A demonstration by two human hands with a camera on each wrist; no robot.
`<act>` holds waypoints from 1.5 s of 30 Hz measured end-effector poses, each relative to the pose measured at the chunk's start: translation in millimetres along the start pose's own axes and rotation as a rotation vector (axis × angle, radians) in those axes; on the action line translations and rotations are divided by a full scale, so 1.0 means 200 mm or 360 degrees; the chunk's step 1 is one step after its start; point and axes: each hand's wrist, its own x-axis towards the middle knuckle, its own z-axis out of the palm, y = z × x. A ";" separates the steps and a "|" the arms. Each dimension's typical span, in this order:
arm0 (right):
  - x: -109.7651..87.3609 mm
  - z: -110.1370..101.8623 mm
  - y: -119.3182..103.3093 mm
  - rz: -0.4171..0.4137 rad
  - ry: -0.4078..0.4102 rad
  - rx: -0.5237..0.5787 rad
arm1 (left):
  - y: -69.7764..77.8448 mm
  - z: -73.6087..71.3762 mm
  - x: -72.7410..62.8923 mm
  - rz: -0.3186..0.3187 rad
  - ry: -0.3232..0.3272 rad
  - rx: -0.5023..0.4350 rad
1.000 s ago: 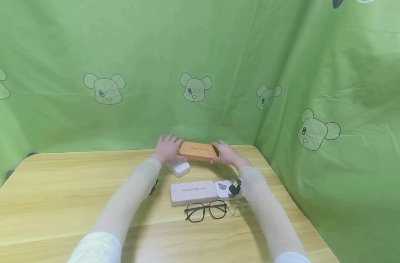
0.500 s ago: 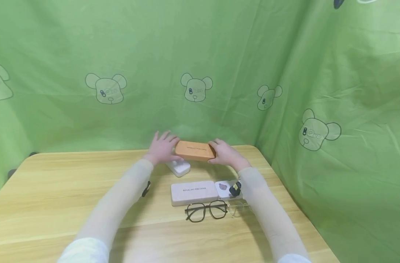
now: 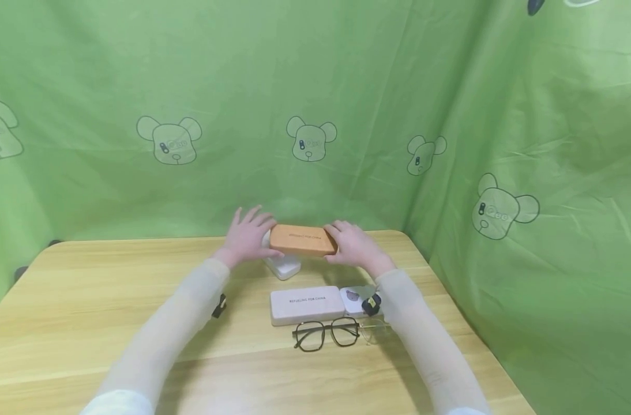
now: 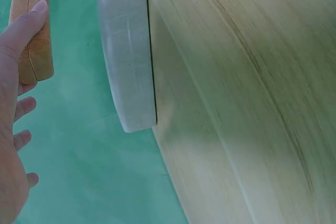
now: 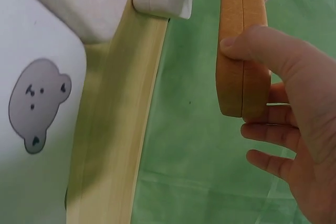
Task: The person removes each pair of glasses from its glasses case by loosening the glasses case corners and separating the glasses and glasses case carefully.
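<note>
An orange glasses case (image 3: 301, 239), lid closed, is held level above the far part of the table, between my two hands. Its left end is gripped by my left hand (image 3: 245, 237); in the left wrist view the thumb (image 4: 32, 20) lies on its seam side. At the other end my right hand (image 3: 354, 245) pinches the case, thumb in front and fingers behind, as the right wrist view shows. Just below it on the table is a white case (image 3: 284, 268), partly hidden by the orange one and my left hand.
Nearer on the wooden table (image 3: 113, 300) lie a pale glasses case (image 3: 306, 305) and a white bear-print case (image 3: 350, 297). Black-framed glasses (image 3: 323, 327) and thin-framed glasses (image 3: 368, 333) lie in front of them. A green curtain (image 3: 232, 86) hangs behind and at the sides.
Both hands have shifted a little left, carrying the orange glasses case with them. It now overlaps more of the white case beneath. The other cases and the glasses have stayed put.
</note>
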 end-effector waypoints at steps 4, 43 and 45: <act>-0.01 -0.01 -0.02 -0.0033 0.0035 -0.0031 | 0.00 -0.03 -0.03 -0.0007 0.0052 -0.0049; -0.09 -0.07 -0.44 -0.0172 0.0173 -0.0036 | -0.10 -0.19 -0.52 -0.0098 0.0229 -0.0082; -0.09 -0.06 -0.46 -0.0173 0.0168 -0.0005 | -0.11 -0.18 -0.55 -0.0106 0.0241 -0.0085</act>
